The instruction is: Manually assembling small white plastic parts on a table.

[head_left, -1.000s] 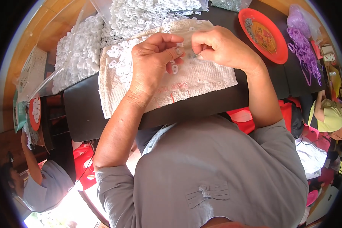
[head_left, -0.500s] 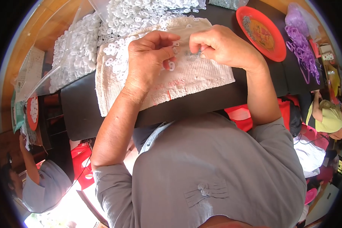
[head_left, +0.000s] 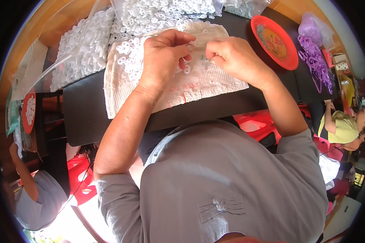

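Note:
A beige towel (head_left: 215,77) lies on the dark table, with white oval plastic pieces, each with holes, heaped on its left part. Over that towel my left hand (head_left: 162,56) is closed, thumb against fingers, pinching a small white plastic piece (head_left: 190,47). Another white piece (head_left: 187,69) shows just below its fingertips; whether it is held or lies on the cloth is unclear. My right hand (head_left: 241,58) is curled in a pinch a little to the right, apart from the left. What it holds is hidden. Tiny grey bits (head_left: 204,58) lie beside its fingertips.
A large heap of white pieces (head_left: 83,48) fills a clear plastic container at the left, and more (head_left: 166,10) lie at the back. A red oval plate (head_left: 290,62) with small grey bits sits right, near purple ribbon (head_left: 314,60). Other people work at both sides.
The whole view has shifted slightly. My right hand sits a little lower over the towel, its fingers still pinched. My left hand keeps its pinch on the white piece.

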Demonstrator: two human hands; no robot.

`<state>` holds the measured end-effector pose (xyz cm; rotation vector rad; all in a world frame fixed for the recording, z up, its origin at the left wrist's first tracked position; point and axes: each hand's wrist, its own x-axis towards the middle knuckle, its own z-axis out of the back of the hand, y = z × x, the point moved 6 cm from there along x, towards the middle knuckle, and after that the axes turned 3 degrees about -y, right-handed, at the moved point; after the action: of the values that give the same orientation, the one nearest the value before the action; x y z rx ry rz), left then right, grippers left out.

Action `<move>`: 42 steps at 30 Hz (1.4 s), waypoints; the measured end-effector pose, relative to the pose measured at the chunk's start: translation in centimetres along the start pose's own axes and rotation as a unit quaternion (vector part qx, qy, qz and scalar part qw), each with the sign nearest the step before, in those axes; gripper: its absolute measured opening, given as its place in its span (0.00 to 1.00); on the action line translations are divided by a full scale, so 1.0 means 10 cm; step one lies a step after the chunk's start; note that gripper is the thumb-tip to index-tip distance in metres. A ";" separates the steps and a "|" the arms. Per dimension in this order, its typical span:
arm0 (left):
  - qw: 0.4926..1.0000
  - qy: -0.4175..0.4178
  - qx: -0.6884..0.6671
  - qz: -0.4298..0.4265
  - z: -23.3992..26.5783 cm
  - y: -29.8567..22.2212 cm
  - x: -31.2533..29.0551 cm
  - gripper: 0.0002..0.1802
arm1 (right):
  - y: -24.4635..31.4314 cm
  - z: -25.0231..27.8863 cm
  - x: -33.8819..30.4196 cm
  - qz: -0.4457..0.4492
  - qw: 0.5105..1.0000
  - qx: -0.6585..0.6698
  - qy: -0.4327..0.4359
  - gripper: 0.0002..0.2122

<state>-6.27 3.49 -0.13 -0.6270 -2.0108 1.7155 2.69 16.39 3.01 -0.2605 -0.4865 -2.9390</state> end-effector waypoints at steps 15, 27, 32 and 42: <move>1.000 0.008 0.016 0.019 -0.03 -0.03 -0.02 0.07 | -0.01 -0.20 -0.18 -0.019 0.993 -0.047 -0.108 0.02; 0.995 0.008 -0.086 0.047 -0.01 0.01 0.00 0.05 | -0.05 0.05 0.13 -0.067 0.946 0.288 -0.131 0.01; 0.993 -0.011 -0.110 0.030 0.03 -0.01 0.02 0.05 | -0.06 -0.02 0.31 -0.109 0.894 0.424 -0.094 0.02; 0.989 -0.074 -0.127 -0.005 0.17 -0.03 0.09 0.07 | -0.23 0.04 0.28 -0.019 0.936 0.251 -0.245 0.02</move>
<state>-8.02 2.58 -0.04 -0.5833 -2.3570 1.5532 -0.39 18.29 3.20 -0.9209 -1.2865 -2.6344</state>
